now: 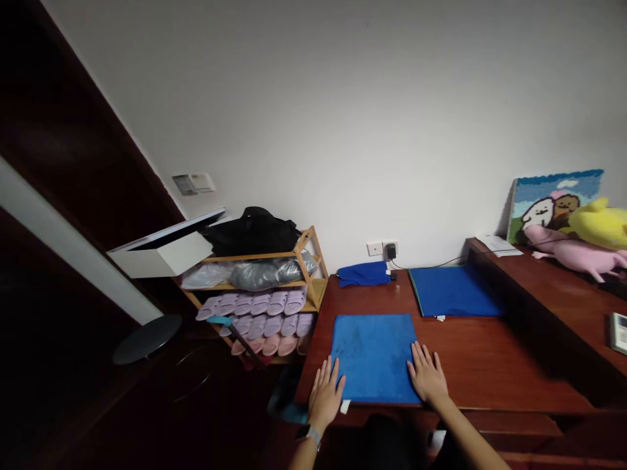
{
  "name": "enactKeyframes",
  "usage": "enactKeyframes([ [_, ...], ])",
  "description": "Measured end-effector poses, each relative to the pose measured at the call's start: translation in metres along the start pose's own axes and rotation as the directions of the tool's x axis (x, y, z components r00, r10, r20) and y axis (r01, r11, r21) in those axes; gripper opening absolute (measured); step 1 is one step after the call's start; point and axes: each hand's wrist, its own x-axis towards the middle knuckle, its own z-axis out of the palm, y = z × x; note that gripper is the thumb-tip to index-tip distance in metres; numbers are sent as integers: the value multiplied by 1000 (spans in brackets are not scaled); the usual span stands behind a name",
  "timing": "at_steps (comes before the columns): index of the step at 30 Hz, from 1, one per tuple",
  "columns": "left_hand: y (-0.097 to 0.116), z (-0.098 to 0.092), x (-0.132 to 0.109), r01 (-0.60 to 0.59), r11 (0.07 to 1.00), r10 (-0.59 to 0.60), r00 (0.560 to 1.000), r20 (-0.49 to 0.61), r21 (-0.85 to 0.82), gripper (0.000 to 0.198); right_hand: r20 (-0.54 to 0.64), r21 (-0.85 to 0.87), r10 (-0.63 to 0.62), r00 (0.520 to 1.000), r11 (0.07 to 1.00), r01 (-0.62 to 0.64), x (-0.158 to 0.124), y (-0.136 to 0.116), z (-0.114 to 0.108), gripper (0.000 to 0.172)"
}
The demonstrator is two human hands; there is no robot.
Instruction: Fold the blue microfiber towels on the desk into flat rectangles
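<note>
A blue cloth (373,354) lies spread flat on the reddish-brown wooden table (480,365), near its front edge. My left hand (326,395) rests flat on the cloth's near left corner, fingers stretched out and holding nothing. My right hand (427,376) lies flat on the near right corner, fingers spread. A small white tag (345,406) shows at the cloth's front edge beside my left hand. A watch sits on my left wrist.
A folded blue cloth (364,273) and a stack of blue cloths (453,292) lie at the table's back by a wall socket with a charger (390,250). Left stands a wooden rack (267,297) of slippers. A raised shelf at right holds plush toys (580,245).
</note>
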Motion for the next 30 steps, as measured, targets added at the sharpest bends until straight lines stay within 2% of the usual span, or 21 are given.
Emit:
enactKeyframes([
  [4, 0, 8, -8, -22, 999, 24, 999, -41, 32, 62, -10, -2, -12, 1000, 1000, 12, 13, -4, -12, 67],
  [7, 0, 6, -9, -19, 999, 20, 1000, -21, 33, 63, -17, 15, -21, 1000, 1000, 21, 31, -10, -18, 67],
  [11, -3, 0, -3, -31, 999, 32, 999, -21, 44, 64, 8, 29, -3, 1000, 1000, 2, 48, -12, -9, 68],
  [13, 8, -5, 7, -18, 999, 21, 998, -65, 44, 63, 1, 33, -1, 1000, 999, 1, 51, -10, -1, 69],
  [16, 55, -11, 34, -77, 997, 76, 993, -92, -12, 62, -8, 40, -7, 1000, 999, 7, 50, -8, 6, 69],
  [18, 100, -11, 56, -209, 975, 204, 977, -68, -79, 61, -8, 38, -12, 1000, 999, 13, 50, -7, 6, 69],
  [21, 164, -3, 85, -349, 924, 346, 937, -47, -156, 59, 5, 13, -34, 999, 999, 34, 50, -5, 5, 68],
  [23, 187, 7, 96, -359, 914, 363, 932, -16, -188, 59, 15, -13, -48, 999, 999, 48, 50, -4, 6, 66],
  [24, 190, 13, 100, -349, 916, 356, 935, -3, -199, 59, 14, -23, -50, 999, 998, 50, 51, -4, 7, 66],
  [26, 180, 21, 102, -307, 929, 314, 949, 3, -207, 59, 4, -33, -42, 999, 999, 42, 51, -3, 10, 67],
  [28, 151, 24, 101, -235, 953, 239, 971, -5, -190, 60, -9, -31, -33, 999, 999, 32, 51, -4, 11, 68],
  [30, 111, 21, 99, -135, 980, 137, 991, 1, -147, 63, -12, -29, -20, 1000, 999, 19, 51, -5, 10, 68],
])
